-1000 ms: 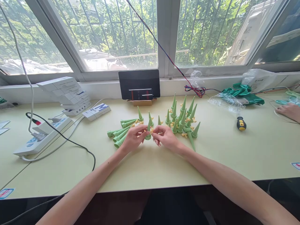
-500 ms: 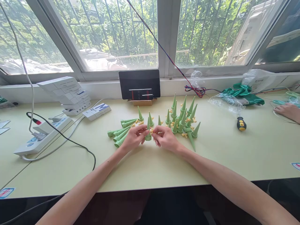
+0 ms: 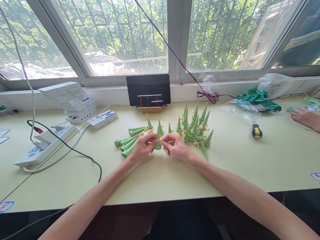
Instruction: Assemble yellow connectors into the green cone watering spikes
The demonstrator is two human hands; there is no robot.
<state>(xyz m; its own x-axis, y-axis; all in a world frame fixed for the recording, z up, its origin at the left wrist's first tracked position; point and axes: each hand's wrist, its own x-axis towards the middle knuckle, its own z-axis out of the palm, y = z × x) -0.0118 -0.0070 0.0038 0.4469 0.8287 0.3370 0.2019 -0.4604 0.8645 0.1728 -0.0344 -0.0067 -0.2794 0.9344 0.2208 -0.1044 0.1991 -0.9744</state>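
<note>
My left hand point(image 3: 142, 148) pinches a green plastic cone point(image 3: 158, 139) held upright just above the table. My right hand point(image 3: 177, 146) meets it from the right, its fingers closed on a small yellow piece point(image 3: 162, 141) at the cone's base. Behind my right hand stands a cluster of upright green cones point(image 3: 195, 125) with yellow bits among them. To the left of my left hand lies a pile of green cones on their sides point(image 3: 127, 143).
A black stand with a phone point(image 3: 148, 90) leans at the window sill. White boxes point(image 3: 70, 100) and a power strip point(image 3: 42, 146) with cables lie left. A screwdriver point(image 3: 257, 131), plastic bags and green cloth point(image 3: 257, 98) lie right. Another person's hand point(image 3: 306, 118) rests far right.
Both hands stay together at the cone with only slight finger shifts. The other person's hand at the far right has slid a little upward.
</note>
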